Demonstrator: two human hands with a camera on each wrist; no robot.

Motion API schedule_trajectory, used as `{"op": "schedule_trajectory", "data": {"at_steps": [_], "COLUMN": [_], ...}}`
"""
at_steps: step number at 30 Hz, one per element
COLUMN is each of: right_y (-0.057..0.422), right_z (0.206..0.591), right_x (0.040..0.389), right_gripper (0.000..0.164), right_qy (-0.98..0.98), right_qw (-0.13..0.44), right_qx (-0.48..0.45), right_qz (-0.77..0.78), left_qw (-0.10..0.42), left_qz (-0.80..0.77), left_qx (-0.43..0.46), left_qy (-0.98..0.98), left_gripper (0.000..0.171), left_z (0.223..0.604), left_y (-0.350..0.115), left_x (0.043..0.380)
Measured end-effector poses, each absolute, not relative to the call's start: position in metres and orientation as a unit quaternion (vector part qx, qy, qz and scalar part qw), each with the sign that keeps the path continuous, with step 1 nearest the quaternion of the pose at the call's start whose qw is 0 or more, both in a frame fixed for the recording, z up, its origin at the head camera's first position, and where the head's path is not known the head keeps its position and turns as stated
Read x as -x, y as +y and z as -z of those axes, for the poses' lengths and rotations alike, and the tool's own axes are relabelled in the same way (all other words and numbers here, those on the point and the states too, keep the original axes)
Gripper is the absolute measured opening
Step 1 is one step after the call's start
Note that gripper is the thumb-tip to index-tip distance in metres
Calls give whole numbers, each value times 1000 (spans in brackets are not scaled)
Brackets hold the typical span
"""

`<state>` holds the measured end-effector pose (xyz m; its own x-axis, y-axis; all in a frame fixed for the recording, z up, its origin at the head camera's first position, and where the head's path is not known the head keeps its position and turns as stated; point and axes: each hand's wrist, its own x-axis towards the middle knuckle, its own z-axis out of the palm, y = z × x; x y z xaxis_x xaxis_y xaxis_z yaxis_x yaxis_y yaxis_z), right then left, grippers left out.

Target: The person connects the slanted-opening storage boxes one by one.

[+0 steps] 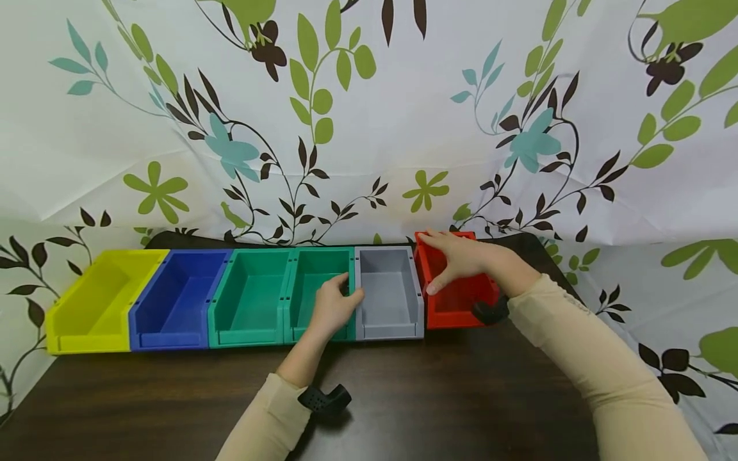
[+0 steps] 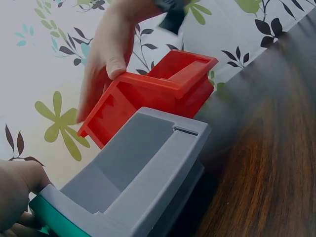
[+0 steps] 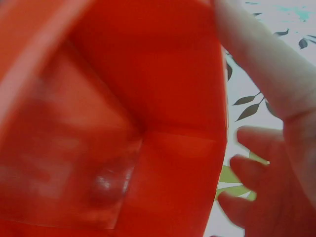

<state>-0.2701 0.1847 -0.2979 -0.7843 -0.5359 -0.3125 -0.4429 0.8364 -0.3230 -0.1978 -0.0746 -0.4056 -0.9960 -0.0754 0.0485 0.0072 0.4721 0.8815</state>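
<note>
A red storage bin (image 1: 461, 294) stands at the right end of a row of open bins, slightly askew beside the grey bin (image 1: 389, 288). My right hand (image 1: 461, 256) reaches over it, fingers spread at its back left corner. In the left wrist view, the thumb of my right hand (image 2: 111, 54) touches the red bin's rim (image 2: 148, 81). My left hand (image 1: 333, 307) grips the wall where the right green bin (image 1: 311, 262) meets the grey bin; its fingers are partly hidden. The right wrist view shows the red bin's inside (image 3: 148, 123), blurred, with fingers beyond its wall.
Left of the hands stand another green bin (image 1: 254, 294), a blue bin (image 1: 181, 294) and a yellow bin (image 1: 106, 301). All rest on a dark wooden table (image 1: 173, 403). A leaf-patterned cloth (image 1: 380, 115) hangs behind. Each wrist wears a black camera strap (image 1: 325, 400).
</note>
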Motion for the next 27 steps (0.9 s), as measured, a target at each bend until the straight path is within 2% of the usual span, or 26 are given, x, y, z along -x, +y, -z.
{"op": "schedule_trajectory", "data": {"at_steps": [5, 15, 27], "right_y": [177, 166, 158], "right_z": [293, 295, 309], "right_x": [285, 294, 293], "right_gripper": [129, 129, 139], "right_qy": [937, 939, 946], "right_qw": [239, 270, 264], "right_qx": [247, 205, 185], "right_qz": [69, 62, 20], "left_qw": [32, 31, 27], "left_qz": [521, 522, 525], "left_qx": [-14, -13, -10], "left_qy": [-853, -853, -851], "left_gripper": [61, 61, 63], "left_z": [407, 405, 402], "left_y": [-73, -74, -75], "left_x": [198, 200, 199]}}
